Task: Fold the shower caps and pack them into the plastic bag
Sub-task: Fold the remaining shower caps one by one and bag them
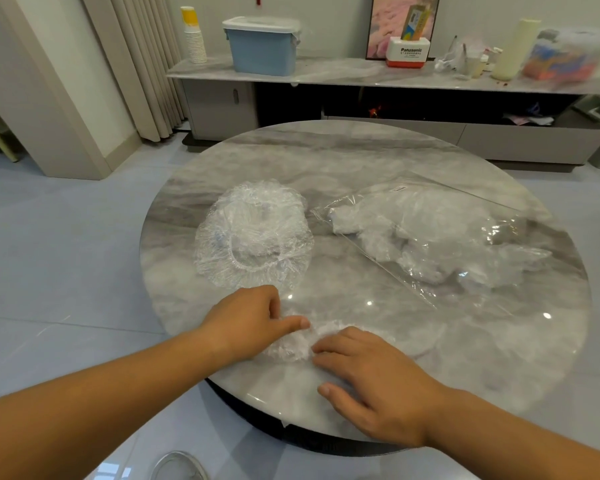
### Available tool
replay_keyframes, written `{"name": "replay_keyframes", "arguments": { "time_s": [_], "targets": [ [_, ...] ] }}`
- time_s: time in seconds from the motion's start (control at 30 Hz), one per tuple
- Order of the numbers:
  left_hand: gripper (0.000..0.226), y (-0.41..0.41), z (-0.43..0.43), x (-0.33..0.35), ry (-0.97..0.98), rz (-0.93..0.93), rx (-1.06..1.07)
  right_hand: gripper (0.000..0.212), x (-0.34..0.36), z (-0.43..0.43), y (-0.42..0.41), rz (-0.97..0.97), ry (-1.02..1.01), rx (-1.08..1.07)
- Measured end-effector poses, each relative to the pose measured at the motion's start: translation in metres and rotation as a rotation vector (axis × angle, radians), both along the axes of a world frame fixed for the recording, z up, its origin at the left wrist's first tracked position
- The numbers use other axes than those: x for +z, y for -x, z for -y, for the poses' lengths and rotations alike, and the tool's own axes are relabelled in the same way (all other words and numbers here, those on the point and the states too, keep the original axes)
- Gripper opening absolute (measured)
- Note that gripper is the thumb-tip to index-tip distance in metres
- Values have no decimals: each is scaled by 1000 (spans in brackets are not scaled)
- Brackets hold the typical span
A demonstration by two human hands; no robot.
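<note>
A round marble table (pixel 361 157) carries a clear plastic bag (pixel 506 230) holding folded caps (pixel 413 216) at right, and open shower caps (pixel 253 233) at left. At the near edge, the left hand (pixel 250 320) pinches a crumpled shower cap (pixel 298 344). The right hand (pixel 374 379) presses on it with straight fingers. Behind, a red-and-white box (pixel 407 51) reads "Panasonic".

Table (pixel 361 157): grey and white marble veining, glossy.
Open caps (pixel 253 233), table's left: clear, crinkled.
Folded cap (pixel 297 342), near edge: translucent white.
Bag (pixel 430 237), table's right: clear; contents white.
Bin (pixel 262 51): pale blue, whitish lid.
Cups (pixel 194 38): white, topmost yellow.
Box (pixel 407 53): white over red.
</note>
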State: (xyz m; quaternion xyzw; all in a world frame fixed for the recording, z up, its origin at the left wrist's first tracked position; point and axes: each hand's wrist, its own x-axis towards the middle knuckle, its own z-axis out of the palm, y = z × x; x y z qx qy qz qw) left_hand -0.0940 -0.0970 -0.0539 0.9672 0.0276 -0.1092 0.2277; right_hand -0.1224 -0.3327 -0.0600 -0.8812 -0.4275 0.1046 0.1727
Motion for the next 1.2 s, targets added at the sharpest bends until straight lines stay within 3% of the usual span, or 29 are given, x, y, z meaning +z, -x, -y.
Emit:
{"name": "replay_keyframes", "arguments": {
  "time_s": [0.17,0.37,0.47,0.6,0.87,1.03,1.2],
  "targets": [
    [50,-3,-7,3,231,-210,35,47,0,1,4,28,44,20],
    [32,3,1,16,834,-491,222,45,0,5,6,36,64,35],
    [26,7,9,16,981,-528,245,43,1,5,6,69,73,58],
    [38,7,19,12,1147,-510,309,43,1,11,7,32,33,43],
    [22,4,25,4,1138,-462,370,34,-1,29,11,250,-191,-1],
    [28,3,27,7,1109,-455,335,43,-3,26,14,292,-45,92],
    [37,3,29,11,1076,-461,306,37,-13,29,13,375,80,-43]
  ]
}}
